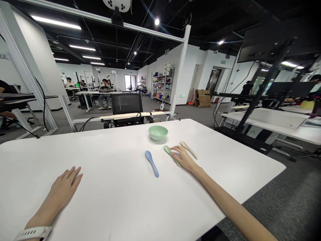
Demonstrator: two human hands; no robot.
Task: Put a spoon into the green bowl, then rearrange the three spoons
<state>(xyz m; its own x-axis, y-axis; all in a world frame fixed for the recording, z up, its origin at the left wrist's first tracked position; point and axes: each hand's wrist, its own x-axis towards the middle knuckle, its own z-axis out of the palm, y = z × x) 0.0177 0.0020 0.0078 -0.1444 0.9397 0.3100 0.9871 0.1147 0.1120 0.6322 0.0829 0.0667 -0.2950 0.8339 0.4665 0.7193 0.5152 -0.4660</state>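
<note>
My right hand (pixel 184 157) reaches out over the white table (pixel 120 201), fingers stretched and lying on the handle of a green spoon (pixel 168 150). A beige spoon (pixel 188 149) lies just right of that hand, and a blue spoon (pixel 151 163) lies to its left. Behind the spoons stands a pale green bowl (pixel 157 132), upright. My left hand (pixel 64 186) rests flat on the table at the near left, fingers together and extended, holding nothing. A white wristband (pixel 32 233) is on that wrist.
A black office chair (pixel 126 105) stands behind the table's far edge inside an aluminium frame (pixel 179 75). Another white desk with a black stand (pixel 260 90) is to the right. People sit at desks far back on the left.
</note>
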